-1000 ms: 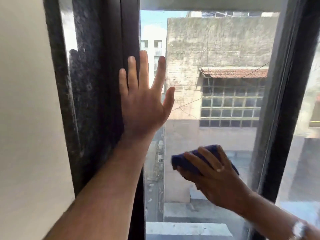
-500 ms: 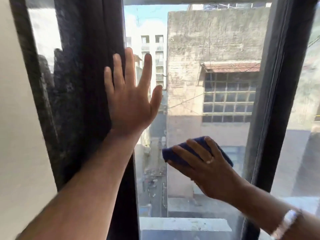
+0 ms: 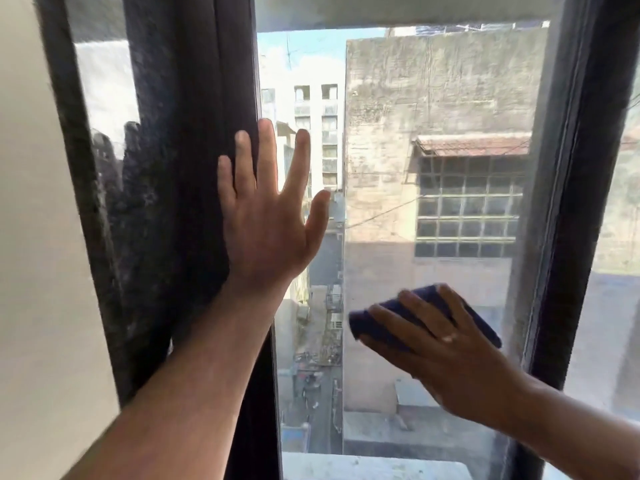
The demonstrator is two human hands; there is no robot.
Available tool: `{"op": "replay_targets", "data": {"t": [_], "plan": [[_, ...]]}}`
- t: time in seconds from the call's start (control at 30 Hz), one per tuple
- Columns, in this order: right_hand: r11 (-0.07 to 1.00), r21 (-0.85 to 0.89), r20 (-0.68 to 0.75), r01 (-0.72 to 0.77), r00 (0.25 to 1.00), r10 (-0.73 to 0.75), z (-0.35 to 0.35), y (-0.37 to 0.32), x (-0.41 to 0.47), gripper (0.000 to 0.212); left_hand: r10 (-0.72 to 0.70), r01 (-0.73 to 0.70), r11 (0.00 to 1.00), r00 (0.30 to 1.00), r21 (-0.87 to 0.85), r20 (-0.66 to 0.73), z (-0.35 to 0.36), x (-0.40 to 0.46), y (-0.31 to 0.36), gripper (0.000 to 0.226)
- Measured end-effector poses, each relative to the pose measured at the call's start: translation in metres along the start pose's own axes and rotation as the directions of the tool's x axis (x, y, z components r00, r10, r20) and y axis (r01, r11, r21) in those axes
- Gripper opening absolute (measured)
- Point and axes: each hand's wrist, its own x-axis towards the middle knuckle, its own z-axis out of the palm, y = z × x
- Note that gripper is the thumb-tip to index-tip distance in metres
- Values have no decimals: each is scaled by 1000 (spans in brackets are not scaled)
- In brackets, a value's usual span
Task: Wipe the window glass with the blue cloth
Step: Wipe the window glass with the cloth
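Against the lower right part of the window glass [image 3: 388, 216], the blue cloth [image 3: 426, 317] is pressed flat under the right hand [image 3: 450, 348]. This hand lies on top of the cloth with its fingers spread a little and stretched forward to the left; the cloth shows as a dark blue folded bundle past the fingertips on the left and also along the upper right side of the hand. The hand covers the middle of the cloth, so its full shape cannot be seen. The right hand is not closed around the cloth; it pushes it with an open palm onto the pane, near the dark right frame bar [image 3: 568, 202] but not touching it. The left hand [image 3: 266, 223] is higher and to the left, well apart from the cloth. It is open with all fingers spread and pointing up, the palm laid flat where the glass meets the dark left frame bar [image 3: 194, 168]; it holds nothing. Two fingers lie over the frame bar and the others with the thumb over the glass. Left of that frame is a pale wall [image 3: 31, 237]. Through the pane a grey concrete building [image 3: 433, 98] with a gridded window is seen, and a narrow street far below.
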Motion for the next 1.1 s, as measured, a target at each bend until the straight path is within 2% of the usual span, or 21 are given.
{"op": "replay_targets", "data": {"t": [0.07,0.13,0.2,0.27,0.3,0.33,0.37,0.4,0.47,0.5,0.57,0.63,0.67,0.7,0.73,0.77,0.83,0.9,0.93,1.0,1.1], "plan": [[999,-48,32,-12,999,13,1,20,-19,103,-12,12,1000,1000,4,1,0,-1,2,66],[973,-28,-66,-229,972,226,-2,62,2,88,-20,20,1000,1000,8,-3,1,-1,3,67],[844,32,-157,-535,832,533,-13,100,44,67,-14,14,1000,1000,3,-6,2,0,2,67],[709,114,-174,-696,689,703,-21,93,79,62,-9,9,1000,1000,-2,-4,3,0,0,67],[738,128,-170,-663,718,675,-19,75,83,64,-8,8,1000,1000,-2,-4,3,0,0,66],[837,116,-147,-535,824,547,-13,52,77,70,-8,8,1000,1000,2,-3,2,-1,0,66],[934,91,-113,-344,929,353,-6,31,63,76,-7,7,1000,1000,7,-3,1,-1,0,66],[988,59,-66,-144,987,148,-3,18,46,80,-6,6,1000,1000,10,1,0,-1,1,66],[998,8,-18,65,998,-65,-2,30,23,77,-15,15,1000,1000,6,12,-2,-2,3,66],[1000,-7,-38,29,999,-29,-4,46,24,71,-23,22,1000,1000,5,16,-2,-1,4,66],[969,15,-114,-248,962,248,-10,80,44,64,-32,32,999,999,0,21,-4,0,5,66],[819,86,-179,-567,800,573,-20,98,79,62,-24,24,1000,1000,-3,19,-4,-1,5,66],[741,126,-200,-660,714,670,-24,93,95,62,-20,20,1000,1000,-9,18,-4,-2,4,66],[708,154,-215,-689,676,705,-27,79,107,63,-17,17,1000,1000,-15,20,-3,-3,3,65],[736,171,-216,-655,704,676,-25,60,110,65,-15,15,1000,1000,-14,21,-2,-3,2,64],[822,174,-197,-543,798,569,-17,35,104,69,-13,13,1000,1000,-8,21,-2,-3,2,63],[977,130,-114,-169,976,184,1,-17,66,74,-13,13,1000,1000,-1,25,-3,-2,2,63],[997,35,17,64,998,-64,15,-38,13,76,-4,5,1000,999,-23,36,-5,-1,2,63],[998,11,58,69,996,-69,18,-38,-5,77,-2,3,999,999,-32,41,-5,-1,2,64],[998,15,105,-59,993,57,12,-30,-17,73,-16,18,999,998,-37,54,-6,-2,1,64],[943,174,-12,-285,957,291,-10,-27,-12,54,-29,34,996,997,-83,68,-9,-4,4,64]]}}
